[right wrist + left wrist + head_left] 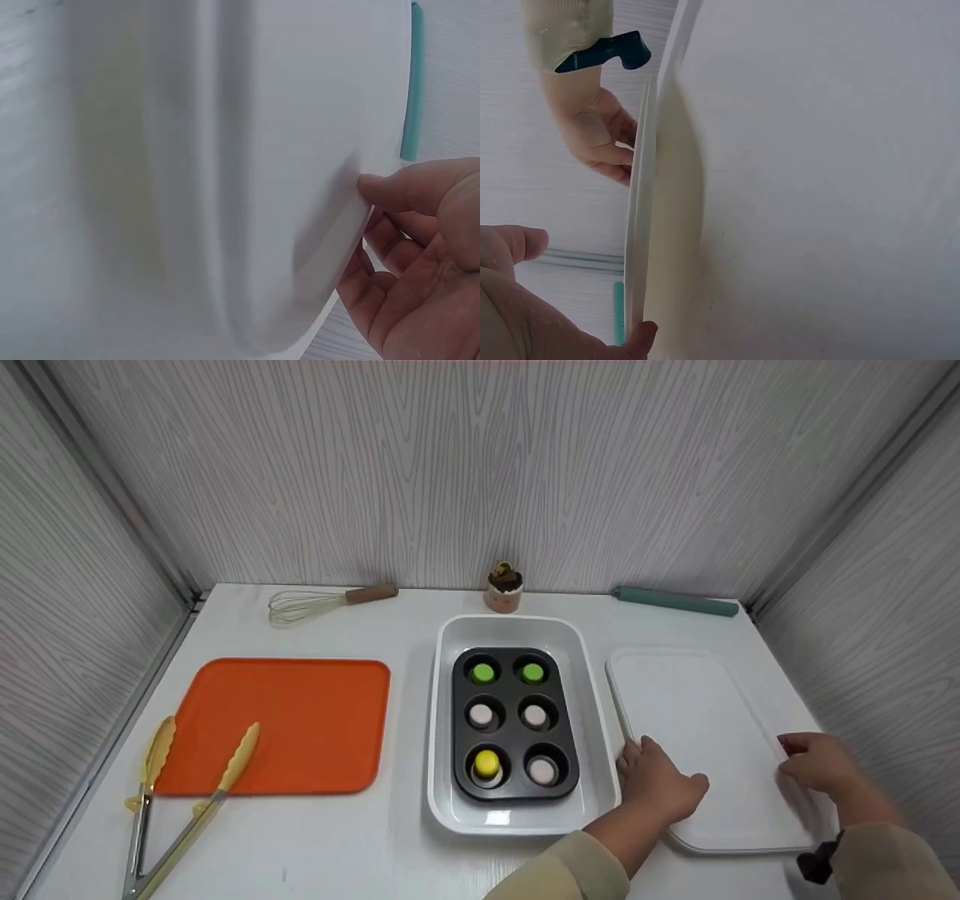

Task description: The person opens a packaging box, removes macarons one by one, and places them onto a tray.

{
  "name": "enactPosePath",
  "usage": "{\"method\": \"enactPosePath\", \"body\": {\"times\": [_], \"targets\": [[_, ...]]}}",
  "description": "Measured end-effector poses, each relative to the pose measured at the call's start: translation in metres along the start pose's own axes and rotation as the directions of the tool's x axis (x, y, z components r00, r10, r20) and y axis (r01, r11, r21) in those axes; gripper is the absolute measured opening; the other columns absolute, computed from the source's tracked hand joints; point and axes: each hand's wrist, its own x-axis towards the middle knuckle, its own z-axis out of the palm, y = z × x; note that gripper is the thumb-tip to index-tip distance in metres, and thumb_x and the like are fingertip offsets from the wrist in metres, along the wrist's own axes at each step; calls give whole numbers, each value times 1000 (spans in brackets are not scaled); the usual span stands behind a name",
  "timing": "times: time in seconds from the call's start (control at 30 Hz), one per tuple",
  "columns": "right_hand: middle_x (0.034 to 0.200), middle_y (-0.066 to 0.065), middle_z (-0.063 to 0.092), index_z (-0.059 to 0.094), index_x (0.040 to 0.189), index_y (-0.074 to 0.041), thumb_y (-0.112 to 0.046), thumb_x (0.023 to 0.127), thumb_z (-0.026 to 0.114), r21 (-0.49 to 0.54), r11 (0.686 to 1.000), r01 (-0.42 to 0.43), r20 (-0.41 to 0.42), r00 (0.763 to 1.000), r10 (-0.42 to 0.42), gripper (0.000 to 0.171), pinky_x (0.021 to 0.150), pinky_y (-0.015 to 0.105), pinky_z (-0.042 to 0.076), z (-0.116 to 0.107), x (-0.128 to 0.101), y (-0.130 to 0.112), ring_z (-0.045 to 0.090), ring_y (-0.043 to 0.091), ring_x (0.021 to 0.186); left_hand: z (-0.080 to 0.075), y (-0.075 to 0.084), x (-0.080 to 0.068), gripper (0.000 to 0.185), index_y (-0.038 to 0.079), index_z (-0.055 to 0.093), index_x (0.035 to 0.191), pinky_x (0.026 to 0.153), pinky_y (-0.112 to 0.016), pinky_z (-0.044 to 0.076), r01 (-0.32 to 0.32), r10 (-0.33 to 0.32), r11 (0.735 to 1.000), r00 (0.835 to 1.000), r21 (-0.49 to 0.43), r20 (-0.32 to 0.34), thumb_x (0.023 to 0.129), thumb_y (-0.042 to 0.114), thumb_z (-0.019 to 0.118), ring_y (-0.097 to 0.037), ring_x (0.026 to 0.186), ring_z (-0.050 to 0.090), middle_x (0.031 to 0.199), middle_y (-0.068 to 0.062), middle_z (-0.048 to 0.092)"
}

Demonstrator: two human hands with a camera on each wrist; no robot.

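Note:
A white rectangular lid (705,720) with a raised rim lies at the right of the table. My left hand (656,784) touches its left edge with the fingers, while the thumb stands away from it. On the opposite side, my right hand (817,765) pinches the lid's edge between thumb and fingers, as the right wrist view shows. Left of the lid stands a white rectangular tray (525,631), holding a dark muffin pan (510,742). Small round green, white and yellow pieces sit in the pan's cups.
An orange mat (300,720) lies at the left, with yellow-tipped tongs (176,836) overlapping its lower left. Along the back are a whisk (330,601), a small decorated cup (504,596) and a green rolled or rod-like thing (675,601). Patterned walls close three sides.

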Motion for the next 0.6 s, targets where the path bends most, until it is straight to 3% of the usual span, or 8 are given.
{"method": "enactPosePath", "body": {"times": [0.17, 0.43, 0.6], "targets": [[121, 44, 58, 48, 136, 25, 0, 84, 66, -18, 1000, 8, -2, 1000, -8, 61, 74, 35, 52, 1, -2, -5, 59, 51, 109, 2, -2, 2, 93, -10, 35, 157, 125, -46, 27, 19, -19, 999, 1000, -33, 0, 85, 26, 80, -36, 157, 19, 163, -27, 27], [112, 39, 61, 46, 134, 27, 1, 84, 66, -8, 1000, -3, 19, 1000, 3, 60, 65, 34, 54, 3, -5, -9, 64, 30, 87, 3, -6, 3, 94, -12, 34, 157, 124, -46, 27, 8, -8, 997, 1000, -74, 5, 83, 23, 80, -36, 158, 18, 163, -27, 25], [109, 38, 62, 47, 133, 27, -1, 85, 69, -1, 1000, -13, 8, 1000, 13, 59, 65, 34, 55, 7, -6, -7, 65, 30, 87, 3, -9, 2, 94, -12, 32, 157, 125, -46, 25, -3, 4, 997, 1000, -77, 18, 83, 21, 79, -36, 159, 15, 166, -27, 21]]}}
